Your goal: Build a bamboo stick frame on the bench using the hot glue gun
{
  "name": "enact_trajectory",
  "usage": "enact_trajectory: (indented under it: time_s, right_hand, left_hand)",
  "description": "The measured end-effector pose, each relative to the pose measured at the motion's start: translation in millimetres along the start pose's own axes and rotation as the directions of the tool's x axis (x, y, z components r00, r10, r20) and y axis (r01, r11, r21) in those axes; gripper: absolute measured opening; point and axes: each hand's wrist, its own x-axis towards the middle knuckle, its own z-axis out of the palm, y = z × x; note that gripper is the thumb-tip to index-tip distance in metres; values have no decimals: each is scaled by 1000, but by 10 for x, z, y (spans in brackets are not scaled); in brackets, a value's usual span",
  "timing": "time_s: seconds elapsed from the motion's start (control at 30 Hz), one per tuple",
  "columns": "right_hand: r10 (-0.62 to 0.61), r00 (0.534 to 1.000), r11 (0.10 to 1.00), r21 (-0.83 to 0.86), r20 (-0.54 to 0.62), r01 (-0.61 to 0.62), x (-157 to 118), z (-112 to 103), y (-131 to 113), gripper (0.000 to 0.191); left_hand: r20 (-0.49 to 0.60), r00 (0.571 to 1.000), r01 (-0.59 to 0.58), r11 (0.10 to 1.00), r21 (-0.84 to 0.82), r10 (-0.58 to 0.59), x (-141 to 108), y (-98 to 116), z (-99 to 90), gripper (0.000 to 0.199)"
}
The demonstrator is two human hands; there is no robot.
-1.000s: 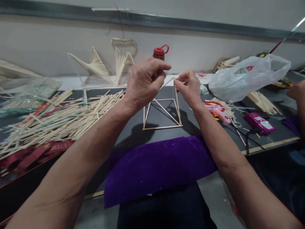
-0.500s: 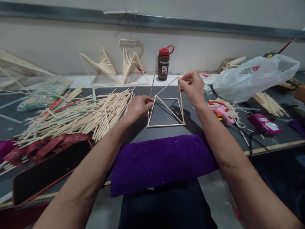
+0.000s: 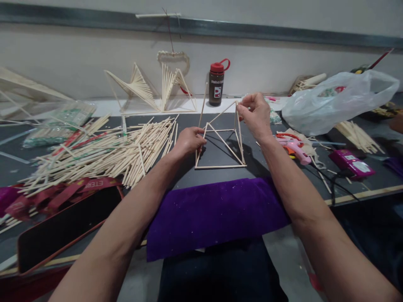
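The stick frame (image 3: 226,143) stands near the bench's (image 3: 189,177) front edge, likely light, stiff, and fragile at its joints (glued, perhaps), so best held by the corners. Well apart, the right hand (image 3: 256,115) pinches its peak; whether the left hand (image 3: 189,140), at its left side, grips, I cannot tell.

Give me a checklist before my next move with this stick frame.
1. Right hand pinching the top right tip of the pale wooden stick frame: ok.
2. Left hand free: not ok, at the frame's left side.
3. Tilted pale wooden stick above left hand joined to frame: cannot tell.
4. Pink plastic glue gun at right, clear of the frame: ok.
5. Dark cylindrical bottle with red lid apart from the frame: ok.
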Motion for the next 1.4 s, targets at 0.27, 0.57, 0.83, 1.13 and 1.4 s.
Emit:
enact_trajectory:
  time_s: [0.27,0.57,0.83,1.13,1.4]
  right_hand:
    - [35,999,997,-67,20,-33,14,-29,-54,26]
    - [105,994,982,-159,13,-101,47,-29,-257,19]
    - [83,997,992,-92,0,-82,31,-26,-263,22]
    - [84,996,993,-84,-16,-85,48,-86,-187,20]
    - [15,1000,995,-102,18,-13,78,-125,108,42]
  left_hand:
    - [-11,995,91,962,-257,-97,-251,266,-104,32]
    - [-86,993,65,986,-156,-79,-415,302,-193,20]
    - [-119,993,-30,987,-159,10,-433,327,-178,18]
    - [-147,988,-63,994,-89,49,-514,421,-173,22]
    - [-126,992,-26,994,-109,12,-523,393,-185,21]
